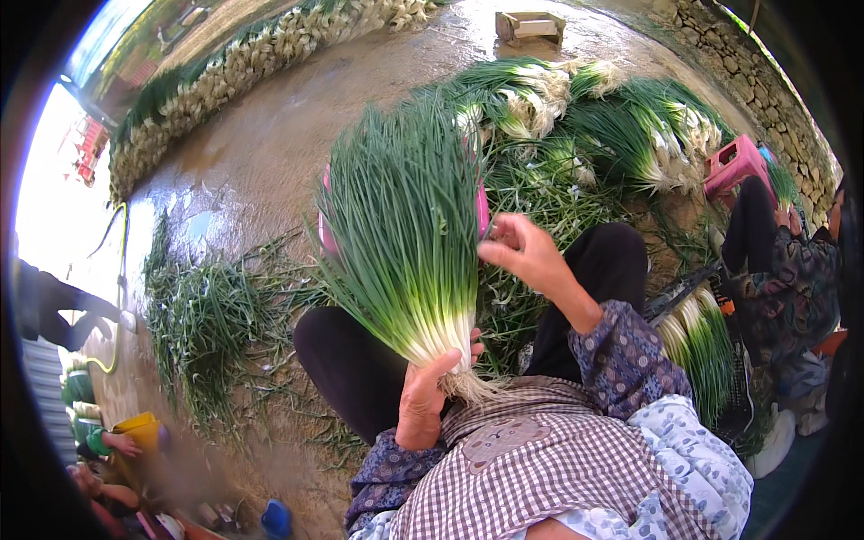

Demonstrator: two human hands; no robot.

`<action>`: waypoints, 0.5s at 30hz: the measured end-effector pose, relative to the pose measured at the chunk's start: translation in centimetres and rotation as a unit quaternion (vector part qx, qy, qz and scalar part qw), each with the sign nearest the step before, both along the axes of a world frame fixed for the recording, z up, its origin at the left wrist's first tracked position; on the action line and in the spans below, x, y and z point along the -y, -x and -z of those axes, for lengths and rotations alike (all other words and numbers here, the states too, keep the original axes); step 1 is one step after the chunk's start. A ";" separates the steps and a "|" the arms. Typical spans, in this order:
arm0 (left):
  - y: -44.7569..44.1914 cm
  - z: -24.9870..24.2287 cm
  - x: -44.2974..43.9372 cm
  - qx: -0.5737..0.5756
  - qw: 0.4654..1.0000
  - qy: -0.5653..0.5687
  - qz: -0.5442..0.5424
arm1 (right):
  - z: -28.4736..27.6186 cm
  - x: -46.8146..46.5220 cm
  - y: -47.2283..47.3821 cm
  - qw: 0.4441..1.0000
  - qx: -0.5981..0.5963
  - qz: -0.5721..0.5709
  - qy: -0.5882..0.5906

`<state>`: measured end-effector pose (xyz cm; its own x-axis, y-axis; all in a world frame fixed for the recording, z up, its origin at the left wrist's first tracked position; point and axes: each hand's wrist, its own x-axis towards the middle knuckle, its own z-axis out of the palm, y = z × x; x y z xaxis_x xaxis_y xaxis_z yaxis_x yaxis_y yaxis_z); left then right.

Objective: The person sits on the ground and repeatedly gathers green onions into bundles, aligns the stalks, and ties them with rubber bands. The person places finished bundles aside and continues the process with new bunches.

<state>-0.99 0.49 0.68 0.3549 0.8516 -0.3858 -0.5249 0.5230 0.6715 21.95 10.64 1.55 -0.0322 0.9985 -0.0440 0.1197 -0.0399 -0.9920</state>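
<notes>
A thick bunch of green onions (412,256) spreads out in front of me, its white stems and roots towards my body. Around those white stems, just above the roots, my left hand (432,388) is closed. The leaves rest over a pink plastic stool (482,209), which they mostly cover. My right hand (523,253) is raised beside the right edge of the leaves, slightly blurred, with its fingers curled and the thumb extended. Whether a thin leaf is between those fingertips I cannot tell.
Stripped leaves (209,310) litter the wet ground. Several onion bunches (648,135) lie ahead on the right, near another pink stool (739,169). A black crate (739,378) holds onions at my right. A seated co-worker (783,270) is beyond it. A wooden crate (530,28) stands farther off.
</notes>
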 end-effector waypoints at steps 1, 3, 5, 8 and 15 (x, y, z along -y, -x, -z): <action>0.1 0.2 0.0 -0.003 1.000 -0.004 -0.003 | 0.9 0.9 0.5 0.999 -0.031 -0.014 0.034; 0.1 0.4 0.1 -0.010 1.000 -0.008 -0.024 | 0.7 2.6 1.4 0.983 -0.035 -0.050 0.174; -0.5 0.4 0.0 -0.023 0.999 -0.025 -0.037 | 1.0 3.5 2.4 0.977 -0.092 -0.056 0.182; -0.8 -0.8 0.3 -0.028 0.996 -0.064 -0.047 | -1.1 4.2 3.4 0.981 -0.146 -0.040 0.119; -0.5 0.2 0.7 -0.033 0.998 -0.043 -0.034 | 0.0 5.1 2.0 0.996 -0.052 -0.003 0.071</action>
